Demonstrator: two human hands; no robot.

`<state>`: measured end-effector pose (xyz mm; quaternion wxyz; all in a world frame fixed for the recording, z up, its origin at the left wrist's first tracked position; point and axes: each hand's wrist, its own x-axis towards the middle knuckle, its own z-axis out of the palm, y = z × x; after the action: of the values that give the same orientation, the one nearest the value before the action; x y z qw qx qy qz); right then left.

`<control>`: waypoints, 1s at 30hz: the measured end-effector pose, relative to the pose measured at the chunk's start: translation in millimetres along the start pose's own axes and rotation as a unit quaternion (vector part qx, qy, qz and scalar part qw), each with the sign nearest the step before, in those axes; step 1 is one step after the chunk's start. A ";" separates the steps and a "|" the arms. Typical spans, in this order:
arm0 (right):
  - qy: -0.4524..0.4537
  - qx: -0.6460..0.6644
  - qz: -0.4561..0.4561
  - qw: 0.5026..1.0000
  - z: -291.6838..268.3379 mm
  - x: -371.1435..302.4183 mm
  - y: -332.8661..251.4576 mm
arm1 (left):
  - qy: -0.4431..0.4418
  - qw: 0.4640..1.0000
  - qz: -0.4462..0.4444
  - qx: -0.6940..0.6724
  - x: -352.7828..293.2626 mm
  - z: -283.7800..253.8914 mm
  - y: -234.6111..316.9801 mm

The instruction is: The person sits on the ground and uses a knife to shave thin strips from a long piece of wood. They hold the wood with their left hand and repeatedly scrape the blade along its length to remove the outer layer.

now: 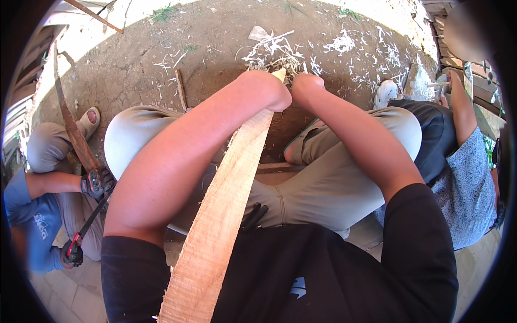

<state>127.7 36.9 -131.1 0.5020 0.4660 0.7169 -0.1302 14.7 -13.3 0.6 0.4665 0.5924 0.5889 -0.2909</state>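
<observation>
A long, rough-sawn wooden plank (221,210) slants up from my lap and chest, tapering toward a pale, freshly cut tip at its far end. Near that narrow end my left hand (268,92) lies across the wood, closed around it; its fingers are mostly out of sight. Just to the right, my right hand (308,85) is bent down and closed beside the tip. Whatever it grips is hidden behind the hand. Below both hands, curled wood shavings (274,54) are piled on the ground.
At left sits a person in a blue shirt (37,215), with gloved hands on a dark-handled tool and a long brown wood strip (70,124). Close on my right sits another person in a patterned shirt (471,188). More shavings (344,43) lie scattered over the dirt floor (129,70).
</observation>
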 end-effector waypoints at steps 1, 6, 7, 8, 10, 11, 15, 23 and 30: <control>0.000 0.006 0.009 1.000 0.7 3.0 0.1 | -0.001 1.000 -0.001 0.005 1.5 0.7 0.5; 0.055 0.070 0.063 0.994 11.1 1.1 -2.3 | 0.013 1.000 -0.005 0.014 -0.8 1.7 3.7; 0.051 0.073 0.069 0.994 10.6 3.1 -1.0 | 0.013 1.000 -0.005 0.014 0.4 2.0 4.2; 0.047 0.076 0.074 0.993 12.0 4.1 0.0 | 0.013 1.000 -0.004 0.014 1.0 2.6 4.8; 0.069 0.064 0.041 0.995 15.7 2.7 2.3 | 0.016 1.000 -0.004 0.025 1.6 3.7 4.7; 0.080 0.082 0.045 0.992 16.7 2.7 1.4 | 0.017 0.999 -0.005 0.031 1.7 4.3 3.8; 0.066 0.125 0.073 0.987 18.0 23.9 2.0 | 0.029 0.999 0.004 0.032 0.0 6.2 8.2; 0.110 0.156 0.123 0.974 35.0 59.6 1.0 | 0.002 1.000 0.008 0.005 -9.5 1.5 8.3; 0.072 0.170 0.094 0.978 30.2 60.4 20.2 | -0.018 0.999 0.014 0.031 -13.8 -1.3 11.2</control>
<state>158.1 60.4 -190.2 0.3726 0.6181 0.6713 -0.1688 23.4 -16.5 15.8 0.4625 0.6092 0.5628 -0.3133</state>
